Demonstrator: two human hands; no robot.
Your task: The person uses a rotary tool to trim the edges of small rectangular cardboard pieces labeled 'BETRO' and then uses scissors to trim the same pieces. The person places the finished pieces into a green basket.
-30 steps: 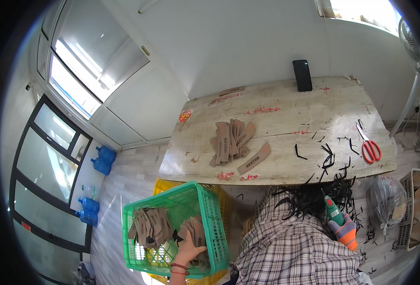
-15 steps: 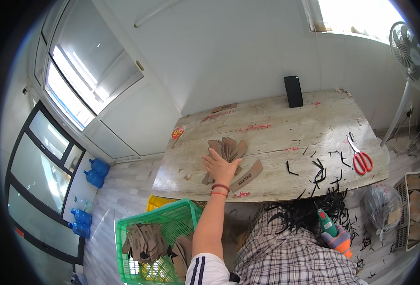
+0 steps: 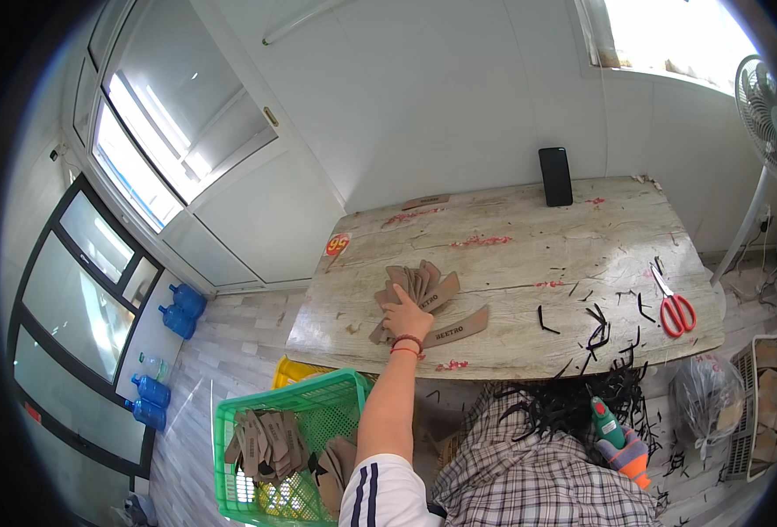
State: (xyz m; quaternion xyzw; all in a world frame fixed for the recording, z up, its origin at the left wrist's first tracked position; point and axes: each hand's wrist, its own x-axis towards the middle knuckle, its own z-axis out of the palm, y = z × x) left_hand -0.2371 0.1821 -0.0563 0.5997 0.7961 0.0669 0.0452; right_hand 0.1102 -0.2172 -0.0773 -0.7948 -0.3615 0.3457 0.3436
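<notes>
My left hand (image 3: 409,320) lies over a fanned pile of brown curved flat pieces (image 3: 420,279) on the table; its index finger stretches forward and the other fingers bend onto the pile. What lies under the palm is hidden. A separate brown curved strip (image 3: 464,327) with dark printing rests just right of that hand. Down at my lap, my gloved right hand (image 3: 625,457) is wrapped around a green handheld tool (image 3: 607,423) with a red button. Thin black scraps (image 3: 573,406) are heaped on the checked cloth (image 3: 529,474) over my lap, beside the tool.
Red-handled scissors (image 3: 677,314) and loose black strips lie at the table's right. A dark phone (image 3: 556,177) leans on the wall. Left of my arm stands a green basket (image 3: 292,394) holding more brown pieces. A plastic bag (image 3: 707,400) and a crate (image 3: 740,362) are at right.
My left hand has drawn its spread fingers in and bent them onto the pile. The whole view has shifted slightly; the right hand still holds the green tool.
</notes>
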